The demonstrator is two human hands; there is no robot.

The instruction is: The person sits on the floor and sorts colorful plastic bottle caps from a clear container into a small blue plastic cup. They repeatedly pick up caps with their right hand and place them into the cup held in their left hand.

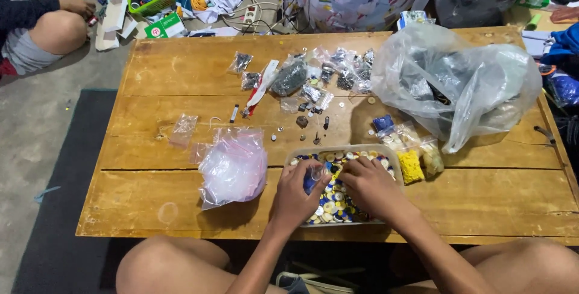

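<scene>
A pink-tinted bag [233, 167] lies left on the low wooden table [181, 65]. Beside it, the left hand [297, 192] pinches a small clear bag [314, 174] over a tub of buttons [342, 191] at the near edge; the right hand [371, 186], fingers curled, touches the same bag.

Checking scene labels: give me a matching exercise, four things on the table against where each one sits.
Things:
1. clear tub of buttons
2. stack of zip bags
3. big clear plastic bag
4. yellow packet

Places:
A. right rear of the wooden table
B. under both hands, left hand and right hand
C. against the tub's right side
D. left of the tub

Pairs: 1-B, 2-D, 3-A, 4-C
</scene>
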